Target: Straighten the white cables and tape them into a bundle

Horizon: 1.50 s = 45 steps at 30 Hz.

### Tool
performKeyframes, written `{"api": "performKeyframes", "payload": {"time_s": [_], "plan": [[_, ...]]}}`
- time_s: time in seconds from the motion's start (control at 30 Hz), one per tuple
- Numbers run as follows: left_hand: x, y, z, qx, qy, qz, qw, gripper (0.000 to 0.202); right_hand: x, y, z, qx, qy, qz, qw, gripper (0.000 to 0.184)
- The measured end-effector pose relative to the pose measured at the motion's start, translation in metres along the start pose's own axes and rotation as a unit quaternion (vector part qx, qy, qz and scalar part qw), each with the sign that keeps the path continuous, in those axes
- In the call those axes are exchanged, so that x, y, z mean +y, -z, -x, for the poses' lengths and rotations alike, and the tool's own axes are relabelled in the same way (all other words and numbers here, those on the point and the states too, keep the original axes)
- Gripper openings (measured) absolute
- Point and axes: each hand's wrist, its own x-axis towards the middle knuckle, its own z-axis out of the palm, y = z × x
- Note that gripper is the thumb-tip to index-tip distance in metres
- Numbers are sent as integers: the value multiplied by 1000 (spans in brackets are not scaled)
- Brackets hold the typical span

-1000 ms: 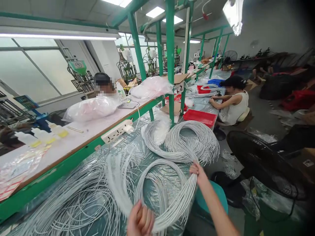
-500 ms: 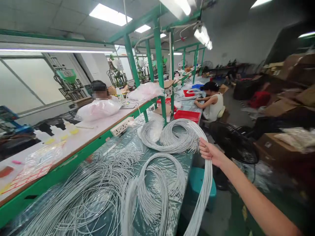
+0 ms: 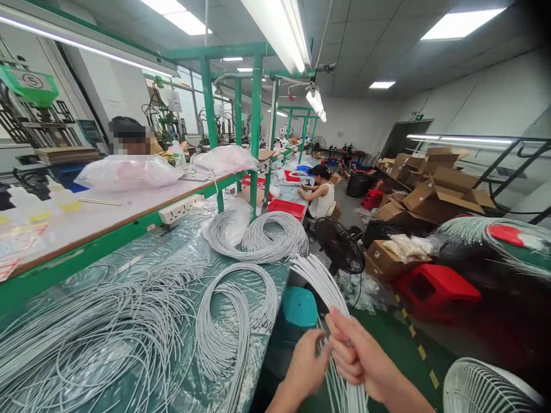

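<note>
Wires (image 3: 316,279), pale grey and gathered into one bundle, are clamped in the closed right hand (image 3: 355,355), beyond the table's near edge. Their cut ends are fanned out above the fist, towards the table, and the rest is hung below it, out of the frame. The left hand (image 3: 307,361) is held just beside the bundle, thumb and fingers partly spread; it is blurred, and whether any wires are pinched by it cannot be told.

Behind the hands, a teal stool (image 3: 300,304) is set against the table's side. On the table (image 3: 148,252), covered in green and clear film, a smaller coil (image 3: 221,344) is laid nearest the hands. Farther left, a loose pile (image 3: 129,304) of similar wire is spread. Towards the back, two larger coils (image 3: 275,246) are placed touching, with a red tray (image 3: 286,207) seen behind them. Beyond that, a co-worker (image 3: 321,198) is seated at the table's side. A black fan (image 3: 342,244) is stood on the floor to the right.
</note>
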Motion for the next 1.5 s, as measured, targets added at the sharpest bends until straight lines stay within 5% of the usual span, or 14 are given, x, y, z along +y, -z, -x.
{"api": "performKeyframes", "payload": {"time_s": [0.13,0.27,0.57,0.7,0.83,1.3,1.5], "plan": [[80,20,13,119,-81,66,987,52,30,-6,-14,59,22,104,993,63],[114,35,24,194,-117,29,973,55,45,-18,-27,37,-9,91,995,65],[109,40,38,256,-143,-11,956,49,49,-26,-34,-76,-8,-35,997,56],[114,41,40,298,-144,65,941,32,52,-28,-36,-78,-15,-35,996,57],[125,42,41,256,-160,138,943,28,56,-25,-37,-97,-20,-29,995,58],[112,29,30,358,-128,141,914,32,57,-13,-34,-74,-25,-50,996,57],[113,23,29,283,-117,252,918,34,60,-7,-32,-113,-20,-70,991,54]]}}
